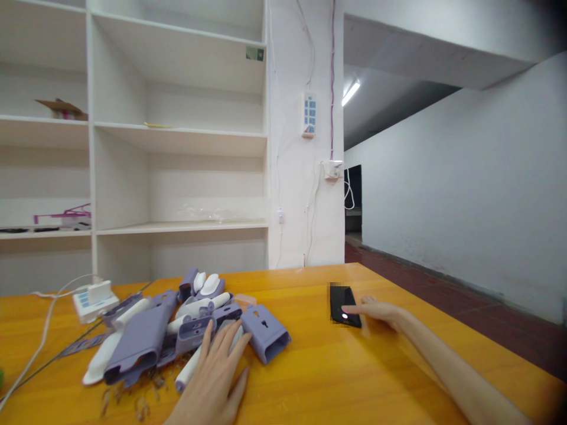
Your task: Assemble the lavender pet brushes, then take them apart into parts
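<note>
My left hand (217, 375) lies palm down with fingers spread, fingertips over the near edge of a heap of purple and white plastic parts. A white rod-shaped part (188, 370) lies beside it, partly covered by the hand. A hollow purple housing (264, 332) sits just right of its fingertips. A larger purple housing (140, 336) rests at the left of the heap. On the right, my right hand (378, 311) reaches to a black smartphone (346, 295) lying flat on the table, one outstretched digit touching its screen near a bright spot.
Small loose metal-looking pieces (142, 404) are scattered at the near left of the wooden table (319, 378). A white power strip (91, 306) with a plug and cables stands at the left. White shelving (181, 227) rises behind, and a passage opens at the right.
</note>
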Available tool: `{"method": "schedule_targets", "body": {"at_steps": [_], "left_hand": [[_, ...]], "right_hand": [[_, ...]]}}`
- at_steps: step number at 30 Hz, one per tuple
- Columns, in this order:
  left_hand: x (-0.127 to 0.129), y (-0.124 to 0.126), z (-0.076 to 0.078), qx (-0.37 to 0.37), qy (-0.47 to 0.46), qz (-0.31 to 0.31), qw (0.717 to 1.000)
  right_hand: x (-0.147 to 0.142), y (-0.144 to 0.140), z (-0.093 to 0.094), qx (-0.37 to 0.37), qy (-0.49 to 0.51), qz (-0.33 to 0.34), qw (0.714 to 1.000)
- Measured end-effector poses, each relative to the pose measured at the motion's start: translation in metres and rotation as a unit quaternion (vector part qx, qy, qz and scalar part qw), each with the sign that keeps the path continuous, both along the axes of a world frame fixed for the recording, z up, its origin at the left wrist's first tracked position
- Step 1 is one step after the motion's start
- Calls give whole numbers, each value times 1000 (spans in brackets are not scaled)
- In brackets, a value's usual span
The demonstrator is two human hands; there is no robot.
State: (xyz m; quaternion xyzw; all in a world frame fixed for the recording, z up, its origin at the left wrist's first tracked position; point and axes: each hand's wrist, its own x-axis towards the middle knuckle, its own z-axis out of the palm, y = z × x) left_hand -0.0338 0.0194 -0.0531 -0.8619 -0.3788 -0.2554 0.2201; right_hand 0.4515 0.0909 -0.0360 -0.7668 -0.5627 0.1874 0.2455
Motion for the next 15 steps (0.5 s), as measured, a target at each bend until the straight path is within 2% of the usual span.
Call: {"method": "schedule_targets", "body": {"at_steps": [3, 8, 15], "left_hand": [[0, 1, -1, 3, -1, 1, 1000], [0, 3, -2, 8, 0, 3, 1000], [-1, 4, -5, 18, 1, 5, 1000]], "right_hand": [[3, -4, 0, -32, 40, -8, 999], [0, -9, 5, -47, 87, 2, 995], [-12, -11, 21, -115, 183, 67, 974]]}}
